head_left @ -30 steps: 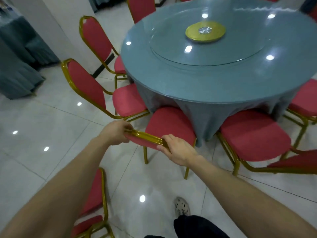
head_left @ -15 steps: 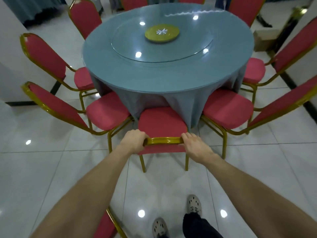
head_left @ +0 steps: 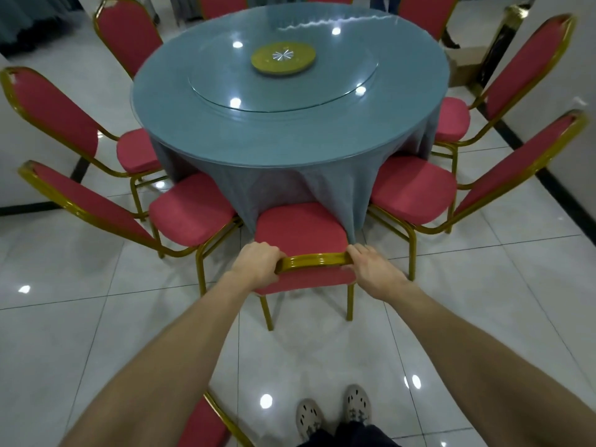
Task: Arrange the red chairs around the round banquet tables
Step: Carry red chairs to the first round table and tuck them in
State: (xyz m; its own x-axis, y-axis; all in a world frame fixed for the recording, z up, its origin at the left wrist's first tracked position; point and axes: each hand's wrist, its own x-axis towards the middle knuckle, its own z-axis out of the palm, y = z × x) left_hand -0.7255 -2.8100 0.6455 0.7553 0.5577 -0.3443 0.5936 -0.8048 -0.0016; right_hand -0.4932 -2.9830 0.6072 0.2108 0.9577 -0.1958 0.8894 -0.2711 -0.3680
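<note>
A red chair (head_left: 301, 229) with a gold frame stands in front of me, its seat pushed partly under the blue cloth of the round banquet table (head_left: 225, 130). My left hand (head_left: 258, 261) grips the left end of its top rail and my right hand (head_left: 375, 269) grips the right end. Two red chairs stand to its left (head_left: 190, 209) (head_left: 138, 150) and two to its right (head_left: 416, 188) (head_left: 451, 119), seats toward the table. More chair backs show at the table's far side.
A glass turntable with a gold hub (head_left: 283, 58) lies on the table. Another red chair's back (head_left: 206, 424) is close by my left leg. A dark-trimmed wall (head_left: 548, 175) runs along the right. White tiled floor lies behind the chairs.
The view has swung round so the chair now faces the table squarely. The chair has moved in, its seat now partly under the cloth. Both hands keep their hold on the top rail.
</note>
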